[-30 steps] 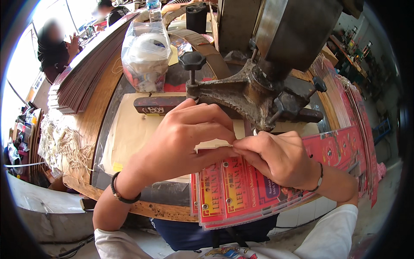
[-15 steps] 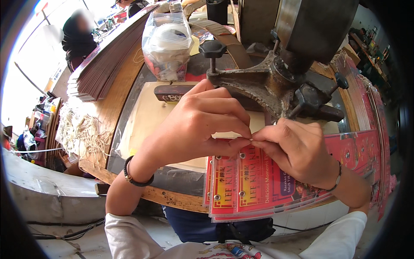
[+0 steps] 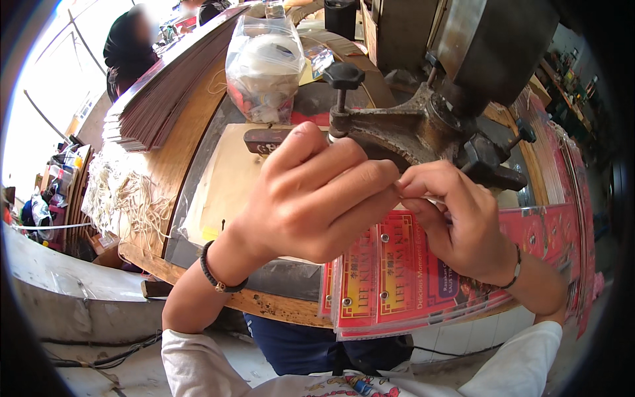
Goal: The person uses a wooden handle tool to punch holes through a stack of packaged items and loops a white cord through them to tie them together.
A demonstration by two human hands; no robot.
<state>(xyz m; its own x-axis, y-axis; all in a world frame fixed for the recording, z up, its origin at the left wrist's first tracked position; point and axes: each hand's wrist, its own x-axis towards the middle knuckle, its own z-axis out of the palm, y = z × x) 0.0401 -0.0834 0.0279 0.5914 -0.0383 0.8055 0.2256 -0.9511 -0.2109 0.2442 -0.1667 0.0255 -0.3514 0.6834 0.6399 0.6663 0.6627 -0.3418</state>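
Note:
My left hand (image 3: 324,198) and my right hand (image 3: 456,215) meet fingertip to fingertip above a stack of red and yellow laminated printed sheets (image 3: 397,301). Both are closed in a pinch. A small pale bit shows between the right thumb and forefinger; it is too small to name, and the left fingertips are mostly hidden behind the bent fingers. Metal eyelets run along the yellow strips of the sheets. Just beyond the hands stands a dark cast-metal press (image 3: 403,126) with black knobs.
Loose white strings (image 3: 126,192) lie at the left of the wooden table, below a tall stack of sheets (image 3: 172,86). Behind my hands stands a clear plastic bag (image 3: 264,73) with a white roll. More red sheets (image 3: 549,238) lie right. A person (image 3: 129,49) is far left.
My left hand has turned, its back now more toward me and its fingers more curled. Both hands have shifted slightly right and stay in contact. The whole view has moved a little.

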